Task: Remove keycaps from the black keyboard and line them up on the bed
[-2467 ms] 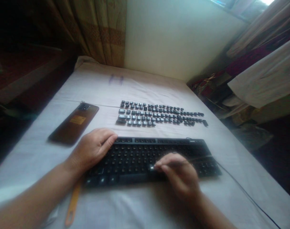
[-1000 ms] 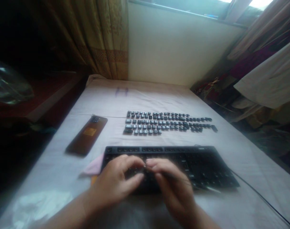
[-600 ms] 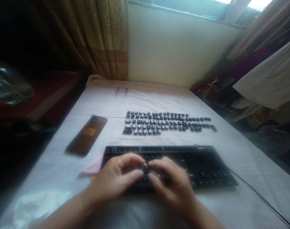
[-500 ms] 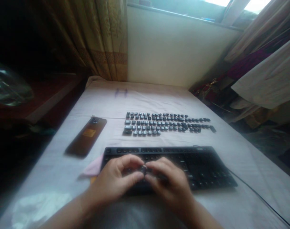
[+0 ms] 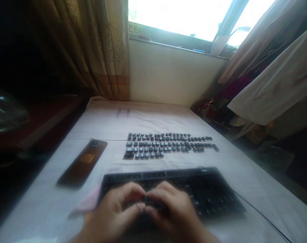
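Observation:
A black keyboard (image 5: 209,192) lies on the cloth-covered surface in front of me, its left part covered by my hands. Over it, my left hand (image 5: 115,206) is closed in a pinch of thumb and forefinger. Fingertip to fingertip with it, my right hand (image 5: 173,206) pinches from the other side. Between them is a small dark keycap (image 5: 146,199), blurred and mostly hidden by the fingers. Beyond the keyboard, several loose black keycaps (image 5: 157,149) sit in rows.
To the left lies a brown phone (image 5: 84,165). A pink cloth (image 5: 89,200) pokes out by the keyboard's left end. The keyboard's cable (image 5: 262,214) trails to the right. Behind stand a wall (image 5: 160,74), a patterned curtain (image 5: 102,54) and a window; fabric (image 5: 272,91) hangs at right.
The view has tilted up, showing more window and shifting everything lower and slightly left. Both hands keep their pinch over the keyboard; the loose keycap rows look unchanged.

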### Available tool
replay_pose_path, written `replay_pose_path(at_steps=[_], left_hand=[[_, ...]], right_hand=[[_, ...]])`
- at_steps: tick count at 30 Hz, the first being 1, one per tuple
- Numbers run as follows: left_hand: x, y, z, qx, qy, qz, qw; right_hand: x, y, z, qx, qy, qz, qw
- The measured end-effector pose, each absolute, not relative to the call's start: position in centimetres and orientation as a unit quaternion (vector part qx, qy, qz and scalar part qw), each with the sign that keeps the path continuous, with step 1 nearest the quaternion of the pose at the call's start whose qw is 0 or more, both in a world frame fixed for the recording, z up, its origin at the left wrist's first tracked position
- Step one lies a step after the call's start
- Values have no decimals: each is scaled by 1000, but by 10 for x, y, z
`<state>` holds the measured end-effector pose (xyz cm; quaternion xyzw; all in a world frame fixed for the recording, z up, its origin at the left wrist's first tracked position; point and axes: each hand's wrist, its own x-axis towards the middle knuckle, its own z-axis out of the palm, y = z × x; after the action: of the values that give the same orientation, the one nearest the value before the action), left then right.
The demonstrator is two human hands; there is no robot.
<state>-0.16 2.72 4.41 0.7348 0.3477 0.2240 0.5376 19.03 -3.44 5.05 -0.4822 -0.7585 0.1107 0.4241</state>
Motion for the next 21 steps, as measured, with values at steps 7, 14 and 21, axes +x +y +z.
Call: replay_pose_path(at_steps=[7,14,21], left_hand=[[-11,34,39,799,355,307,376],[-17,47,34,812,342,403,246],[-18,47,29,830,324,392,228]], right_hand=[[250,5,66,-578,-712,104,384],[306,57,43,-694,-668,78,258],[302,68,30,-715,-666,81,193]])
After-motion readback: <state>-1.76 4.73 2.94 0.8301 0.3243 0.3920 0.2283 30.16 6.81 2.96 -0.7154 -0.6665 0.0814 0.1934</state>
